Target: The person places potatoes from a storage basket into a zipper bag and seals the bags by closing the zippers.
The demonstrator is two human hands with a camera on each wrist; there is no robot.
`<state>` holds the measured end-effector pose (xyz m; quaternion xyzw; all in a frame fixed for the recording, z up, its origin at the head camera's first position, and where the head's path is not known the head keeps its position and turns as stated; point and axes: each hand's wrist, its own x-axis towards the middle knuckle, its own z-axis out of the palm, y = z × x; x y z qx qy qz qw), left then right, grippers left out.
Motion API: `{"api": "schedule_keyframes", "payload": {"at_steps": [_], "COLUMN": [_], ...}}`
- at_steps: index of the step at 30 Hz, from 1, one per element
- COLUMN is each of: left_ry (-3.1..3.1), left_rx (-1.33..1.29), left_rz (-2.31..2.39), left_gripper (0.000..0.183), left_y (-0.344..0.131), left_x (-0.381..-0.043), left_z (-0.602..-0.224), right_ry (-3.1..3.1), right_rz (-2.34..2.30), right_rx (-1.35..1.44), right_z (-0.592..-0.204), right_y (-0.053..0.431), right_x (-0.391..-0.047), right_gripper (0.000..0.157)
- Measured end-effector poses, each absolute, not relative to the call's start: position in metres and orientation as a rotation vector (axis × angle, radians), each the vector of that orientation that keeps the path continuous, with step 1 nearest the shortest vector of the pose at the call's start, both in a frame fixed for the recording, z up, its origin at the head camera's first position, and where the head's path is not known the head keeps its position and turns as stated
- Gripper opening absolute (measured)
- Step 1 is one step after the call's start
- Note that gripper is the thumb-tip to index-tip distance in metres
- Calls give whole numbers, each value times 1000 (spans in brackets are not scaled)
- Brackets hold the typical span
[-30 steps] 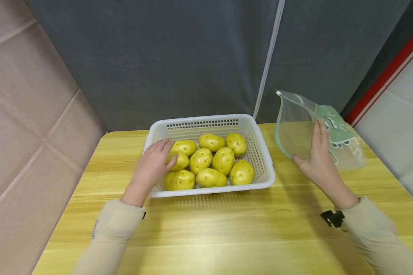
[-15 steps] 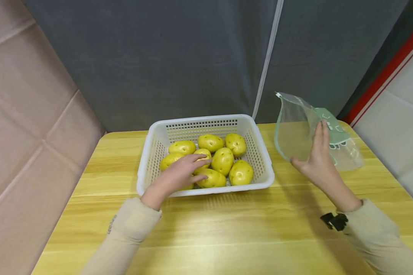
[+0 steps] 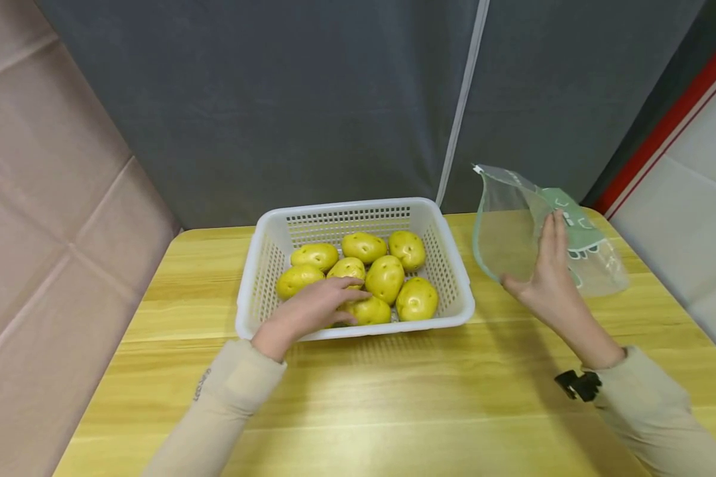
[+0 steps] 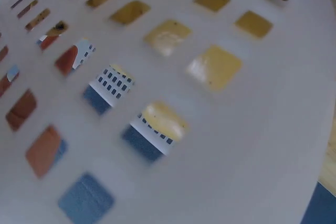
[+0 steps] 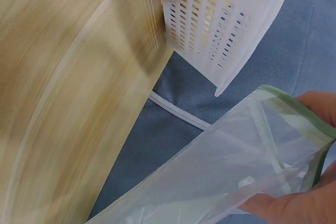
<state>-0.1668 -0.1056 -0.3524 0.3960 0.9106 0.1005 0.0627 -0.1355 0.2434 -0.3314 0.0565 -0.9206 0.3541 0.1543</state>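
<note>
A white perforated plastic basket [image 3: 444,291] holds several yellow potatoes [image 3: 386,278]. My left hand [image 3: 310,306] reaches over its front left rim. The fingers lie over the far side of a front potato [image 3: 370,311], with the thumb on its near side; the palm hides what is under it. My right hand [image 3: 551,281] holds a clear zip bag [image 3: 510,225] at its green-edged mouth, fingers long and thumb spread from them. In the right wrist view, the green rim of the bag [image 5: 226,150] runs between the fingers and the thumb.
The basket and bag are on a light wooden table [image 3: 394,397]. Behind it hangs a dark grey curtain [image 3: 304,112] with a pale seam. Padded pinkish panels [image 3: 65,199] close the left side, and a white panel [image 3: 692,212] with a red edge stands at the right.
My left hand has moved right and forward-down, from the basket's left end onto the front potatoes; a potato at the left has shifted. The right hand and bag have hardly moved.
</note>
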Motion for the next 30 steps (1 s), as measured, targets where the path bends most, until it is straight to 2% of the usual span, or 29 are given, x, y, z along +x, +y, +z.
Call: {"api": "schedule_keyframes", "payload": {"at_steps": [10,20,30], "left_ry": [2669,2647,2708], "left_rx": [1028,991,972], "left_rz": [365,583,797], "left_gripper": [51,51,50], "left_y": [-104,-110,-113], "left_x": [-167,-169,-172], "left_z": [-353,-359,-345], "right_ry": [-2640,-2652,-2668], "right_rz": [1017,1022,1048], "right_rx": [173,169,171], "right_z": [-334,-333,-327], "right_y": [242,242,241], "right_x": [-135,-135,-134], "right_gripper": [108,111,112]}}
